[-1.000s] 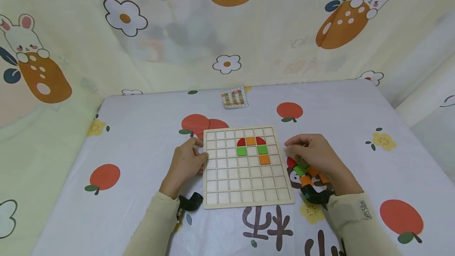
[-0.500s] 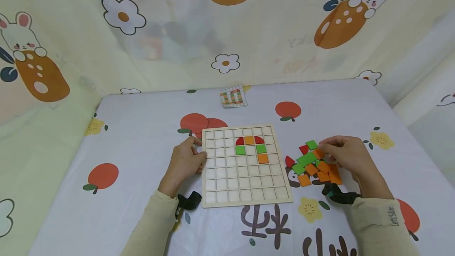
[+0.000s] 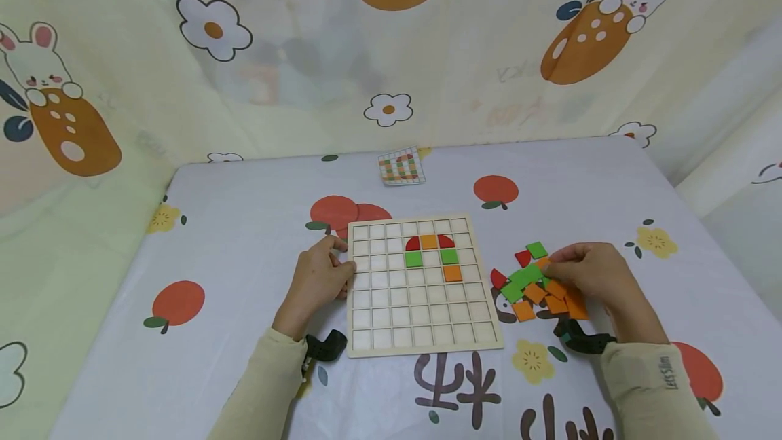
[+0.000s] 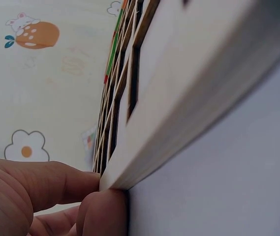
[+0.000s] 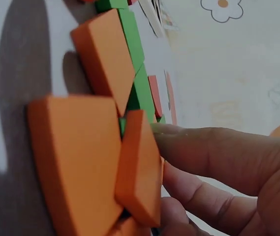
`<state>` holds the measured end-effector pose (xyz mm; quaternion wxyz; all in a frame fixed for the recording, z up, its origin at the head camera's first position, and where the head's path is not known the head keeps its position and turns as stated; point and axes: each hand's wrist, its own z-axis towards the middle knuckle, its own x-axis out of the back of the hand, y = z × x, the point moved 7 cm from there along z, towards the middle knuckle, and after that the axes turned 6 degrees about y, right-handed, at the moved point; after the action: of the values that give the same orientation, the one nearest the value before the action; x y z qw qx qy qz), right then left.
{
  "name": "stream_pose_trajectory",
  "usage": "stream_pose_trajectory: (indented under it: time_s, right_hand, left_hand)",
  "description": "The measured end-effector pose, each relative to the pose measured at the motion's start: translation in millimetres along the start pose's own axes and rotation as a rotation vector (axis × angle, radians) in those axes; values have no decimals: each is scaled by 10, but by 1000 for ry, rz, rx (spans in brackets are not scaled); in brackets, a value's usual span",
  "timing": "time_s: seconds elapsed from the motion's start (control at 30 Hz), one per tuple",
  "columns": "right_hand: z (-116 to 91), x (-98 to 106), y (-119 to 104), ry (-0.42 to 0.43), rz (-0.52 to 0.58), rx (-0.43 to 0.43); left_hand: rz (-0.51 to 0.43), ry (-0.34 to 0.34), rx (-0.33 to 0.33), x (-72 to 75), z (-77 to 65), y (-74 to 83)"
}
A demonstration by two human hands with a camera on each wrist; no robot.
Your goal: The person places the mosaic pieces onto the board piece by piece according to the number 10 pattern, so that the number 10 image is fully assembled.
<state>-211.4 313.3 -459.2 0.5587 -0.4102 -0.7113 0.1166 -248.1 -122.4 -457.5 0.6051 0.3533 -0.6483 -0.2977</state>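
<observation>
A square wooden grid board [image 3: 391, 299] lies on the table, with red, orange and green pieces set in several cells of its upper half. My left hand [image 3: 314, 278] pinches the board's left edge; the left wrist view shows thumb and finger meeting that rim [image 4: 111, 183]. To the right of the board is a loose heap of green tiles [image 3: 513, 290], orange tiles [image 3: 523, 311] and red pieces [image 3: 497, 278]. My right hand [image 3: 595, 276] reaches into the heap's right side, fingertips among orange and green tiles [image 5: 142, 93]. Whether a tile sits between those fingertips is hidden.
Behind the board lies a small card [image 3: 401, 167] printed with a coloured grid pattern. A patterned cloth [image 3: 244, 223] covers the table, and a printed curtain [image 3: 305, 87] hangs behind it. Black devices [image 3: 583, 339] are strapped at both wrists.
My right hand moved from beside the board rightward to the heap, then shifted slightly down and left within it. The left hand stays at the board's edge. Pieces in the board look unchanged.
</observation>
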Motion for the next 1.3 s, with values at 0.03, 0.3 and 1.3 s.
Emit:
stream_pose_trajectory:
  time_s: [0.03,0.3,1.3]
  right_hand:
    - [-5,-5,-11,-1,-1,3]
    - [-60,-34,-109,0,13,36]
    - [-83,-106,-298,-31,227,168]
  left_hand:
    - [3,0,0,-1,1,0]
    - [11,4,-2,-5,3,-4]
    - [-5,7,-10,4,-4,16]
